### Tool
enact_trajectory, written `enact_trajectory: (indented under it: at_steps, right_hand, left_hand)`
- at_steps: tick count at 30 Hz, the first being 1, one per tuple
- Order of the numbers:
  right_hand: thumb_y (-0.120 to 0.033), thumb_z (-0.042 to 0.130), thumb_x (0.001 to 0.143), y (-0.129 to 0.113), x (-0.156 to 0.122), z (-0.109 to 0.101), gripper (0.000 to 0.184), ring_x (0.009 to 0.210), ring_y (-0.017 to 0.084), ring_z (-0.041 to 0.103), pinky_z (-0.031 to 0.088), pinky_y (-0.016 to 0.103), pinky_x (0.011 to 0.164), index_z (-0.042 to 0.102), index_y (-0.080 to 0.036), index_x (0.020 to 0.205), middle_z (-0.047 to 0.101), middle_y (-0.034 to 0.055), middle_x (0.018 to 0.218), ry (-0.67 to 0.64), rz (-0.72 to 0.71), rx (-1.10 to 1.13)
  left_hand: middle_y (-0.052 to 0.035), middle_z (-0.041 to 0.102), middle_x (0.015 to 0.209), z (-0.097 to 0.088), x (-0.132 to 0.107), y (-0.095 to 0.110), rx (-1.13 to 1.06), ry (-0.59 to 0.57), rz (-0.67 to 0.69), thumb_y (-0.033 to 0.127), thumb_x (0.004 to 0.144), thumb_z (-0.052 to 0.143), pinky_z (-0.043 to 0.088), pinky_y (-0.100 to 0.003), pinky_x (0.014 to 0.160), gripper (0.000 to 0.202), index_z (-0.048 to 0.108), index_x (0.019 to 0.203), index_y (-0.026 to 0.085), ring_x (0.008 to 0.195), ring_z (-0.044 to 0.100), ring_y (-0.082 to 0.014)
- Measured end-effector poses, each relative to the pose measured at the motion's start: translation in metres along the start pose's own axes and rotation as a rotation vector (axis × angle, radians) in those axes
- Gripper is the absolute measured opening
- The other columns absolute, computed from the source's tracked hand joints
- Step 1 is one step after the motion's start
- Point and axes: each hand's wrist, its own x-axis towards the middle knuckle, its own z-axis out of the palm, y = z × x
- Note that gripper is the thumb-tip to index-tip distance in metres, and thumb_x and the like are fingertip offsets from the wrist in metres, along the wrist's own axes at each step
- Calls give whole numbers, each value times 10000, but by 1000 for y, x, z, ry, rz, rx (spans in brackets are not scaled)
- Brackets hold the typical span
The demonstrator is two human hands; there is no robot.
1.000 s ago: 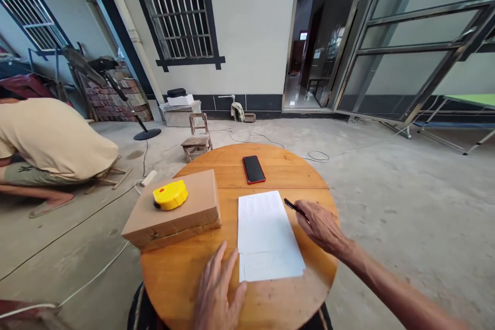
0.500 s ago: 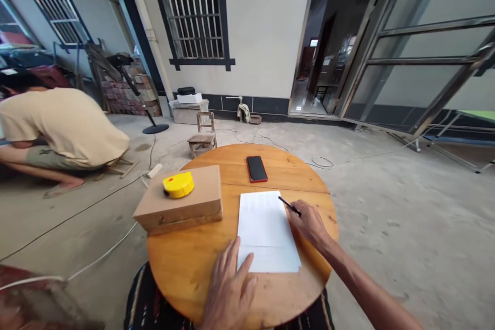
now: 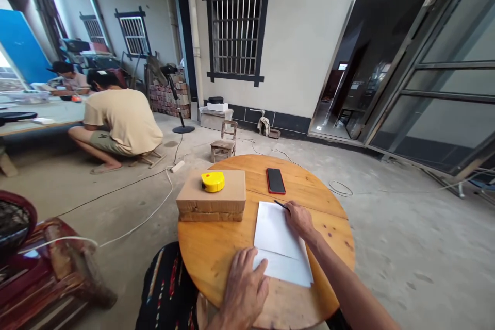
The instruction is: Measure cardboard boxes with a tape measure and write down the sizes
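White paper (image 3: 276, 232) with a crease across its lower part lies on a round wooden table (image 3: 216, 258). My right hand (image 3: 299, 220) is closed around a dark pen (image 3: 281, 204), its tip over the top of the sheet; I cannot tell whether it touches. Fingers spread, my left hand (image 3: 245, 286) rests flat at the paper's lower left edge and holds nothing. Beyond the sheet lies a phone (image 3: 276, 181) with a red edge. A cardboard box (image 3: 228, 201) stands at the table's left, with a yellow tape measure (image 3: 213, 182) on top.
A small wooden chair (image 3: 223, 145) stands behind the table. To the left, a person in a beige shirt (image 3: 121, 118) squats by a low table, another person beyond. A standing fan (image 3: 178, 105), cables and a power strip (image 3: 178, 166) are on the floor. At right is an open doorway (image 3: 359, 77).
The view has swung left, so everything sits further right and more of the people shows. My right hand and the pen have moved left over the paper's top. My left hand stays at the sheet's edge.
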Motion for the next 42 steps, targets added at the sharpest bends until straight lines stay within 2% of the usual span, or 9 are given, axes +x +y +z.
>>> enact_trajectory:
  at_steps: [3, 7, 13, 19, 24, 29, 33, 37, 42]
  right_hand:
    - [-276, 524, 987, 4, -6, 5, 231, 1003, 200, 648, 521, 383, 865, 617, -154, 1161, 654, 81, 1184, 44, -19, 9]
    - [-136, 423, 976, 9, -11, 13, 266, 1040, 192, 643, 465, 284, 835, 633, -160, 1137, 651, 104, 1230, 102, 2, 48]
    - [-130, 418, 946, 20, -7, 19, 292, 1010, 200, 657, 438, 269, 809, 651, -154, 1119, 684, 105, 1193, 162, 58, 147]
    - [-172, 382, 970, 31, -4, 22, 317, 966, 210, 682, 443, 271, 779, 665, -145, 1109, 730, 103, 1101, 196, 129, 257]
    - [-135, 414, 947, 29, -9, 16, 341, 1060, 186, 650, 431, 252, 744, 638, -215, 1191, 668, 47, 1263, 193, 120, 274]
    - [-151, 443, 933, 31, -11, 14, 279, 1034, 220, 654, 422, 271, 688, 692, -206, 1045, 721, 73, 1093, 132, 132, 235]
    - [-150, 417, 935, 33, -13, 13, 296, 1008, 232, 664, 431, 287, 687, 687, -195, 1047, 723, 87, 1071, 122, 153, 200]
    - [-143, 390, 937, 25, -14, 9, 342, 1064, 239, 645, 448, 298, 719, 662, -187, 1140, 690, 104, 1179, 127, 127, 152]
    - [-124, 423, 914, -9, -4, 3, 372, 1101, 213, 618, 453, 272, 724, 650, -239, 1186, 662, 60, 1255, 40, -66, 88]
  left_hand:
    - [-78, 601, 1165, -1, 1, 1, 7, -21, -7, 122, 784, 588, 456, -481, 1003, 333, 677, 1078, 250, 1106, 532, -284]
    - [-89, 587, 1172, -4, 1, 4, 32, -40, 3, 121, 789, 581, 459, -480, 1002, 337, 671, 1092, 238, 1117, 525, -287]
    - [-126, 560, 1276, -7, 2, 8, 133, -48, 49, 106, 813, 553, 476, -493, 1001, 343, 667, 1117, 216, 1183, 521, -303]
    - [-147, 393, 1522, -7, 4, 9, 229, -105, 126, 92, 820, 514, 453, -492, 1055, 330, 640, 1112, 179, 1365, 411, -313]
    - [-101, 527, 1438, -6, 5, 9, 242, -200, 132, 118, 849, 496, 443, -497, 1076, 340, 596, 1165, 197, 1350, 455, -272]
    - [-120, 559, 1402, -8, 6, 13, 246, -213, 123, 117, 857, 486, 448, -528, 1063, 329, 593, 1162, 178, 1321, 487, -279]
    - [-111, 587, 1370, -7, 7, 13, 233, -203, 141, 96, 835, 486, 456, -534, 1052, 334, 602, 1137, 177, 1295, 511, -278]
    - [-65, 601, 1359, -5, 5, 12, 180, -156, 104, 106, 821, 515, 455, -501, 1063, 331, 617, 1120, 206, 1277, 523, -260]
    - [-19, 578, 1395, -3, 2, 7, 138, -171, 58, 128, 832, 547, 413, -483, 1109, 333, 622, 1137, 236, 1320, 482, -248]
